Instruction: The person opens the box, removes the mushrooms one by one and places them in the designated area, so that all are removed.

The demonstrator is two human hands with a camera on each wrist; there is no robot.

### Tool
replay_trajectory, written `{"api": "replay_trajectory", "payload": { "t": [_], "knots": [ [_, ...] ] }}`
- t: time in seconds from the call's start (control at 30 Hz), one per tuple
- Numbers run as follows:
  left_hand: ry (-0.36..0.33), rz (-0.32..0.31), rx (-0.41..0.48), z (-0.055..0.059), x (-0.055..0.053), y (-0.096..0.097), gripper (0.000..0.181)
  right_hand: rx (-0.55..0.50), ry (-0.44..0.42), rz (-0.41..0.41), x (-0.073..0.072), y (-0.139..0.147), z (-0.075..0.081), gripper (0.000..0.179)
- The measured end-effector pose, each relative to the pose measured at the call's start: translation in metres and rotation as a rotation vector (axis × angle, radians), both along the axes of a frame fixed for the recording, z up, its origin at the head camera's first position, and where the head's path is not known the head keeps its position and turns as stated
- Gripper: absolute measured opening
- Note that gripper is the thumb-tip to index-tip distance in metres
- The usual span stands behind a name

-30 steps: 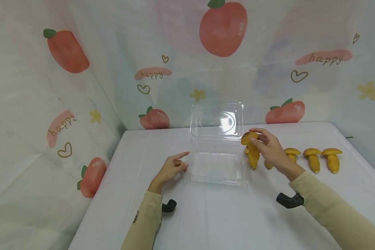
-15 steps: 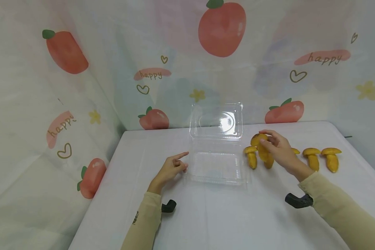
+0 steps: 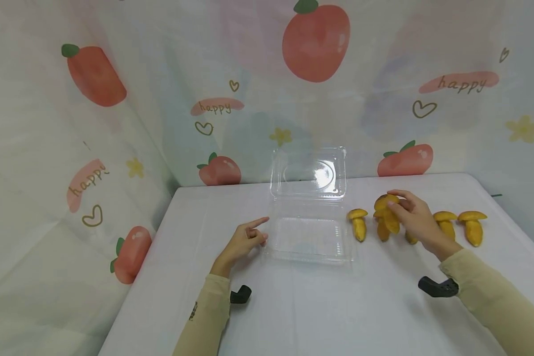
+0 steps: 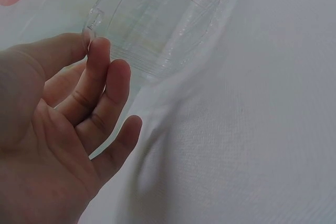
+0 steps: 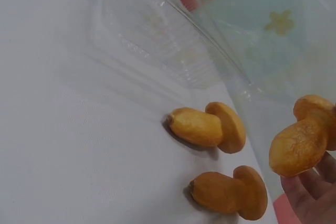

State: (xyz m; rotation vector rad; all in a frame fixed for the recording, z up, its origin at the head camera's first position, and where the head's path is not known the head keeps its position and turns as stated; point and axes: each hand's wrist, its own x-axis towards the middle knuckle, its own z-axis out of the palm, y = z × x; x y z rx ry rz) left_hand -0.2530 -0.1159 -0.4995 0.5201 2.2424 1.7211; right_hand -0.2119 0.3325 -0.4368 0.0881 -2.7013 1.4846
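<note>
A clear plastic clamshell container [image 3: 309, 258] lies on the table with its lid [image 3: 293, 170] raised behind it. At its left side, my left hand [image 3: 242, 241] pinches the rim between thumb and a fingertip; the index finger stretches along the edge. My right hand [image 3: 416, 220] grips a yellow-brown mushroom [image 3: 391, 221] by its cap end, above the row to the right of the container. In the right wrist view the stem of this mushroom [image 5: 299, 148] points away from the fingers. Two lying mushrooms [image 5: 197, 127] show beside it there.
Several similar mushrooms [image 3: 473, 230] lie in a row right of the container, caps toward the back; the right hand partly hides some. A white cloth covers the table [image 3: 293, 311]. Printed fabric [image 3: 360, 123] hangs directly behind the table and along the left side.
My right hand has moved rightward along the row with the mushroom, away from the container, so the leftmost lying mushroom now shows fully. The left hand and the container stay where they were.
</note>
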Motion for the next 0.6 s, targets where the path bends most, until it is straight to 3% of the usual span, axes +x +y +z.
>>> {"api": "replay_trajectory", "payload": {
  "t": [0.23, 0.6],
  "knots": [
    [-0.002, 0.005, -0.003, 0.0, 0.0, 0.0, 0.056, -0.037, 0.004, -0.048, 0.0, 0.018, -0.005, 0.044],
    [-0.006, 0.01, 0.001, 0.001, 0.001, 0.0, 0.055, 0.052, -0.056, -0.08, -0.001, 0.042, -0.008, 0.064]
  ]
}}
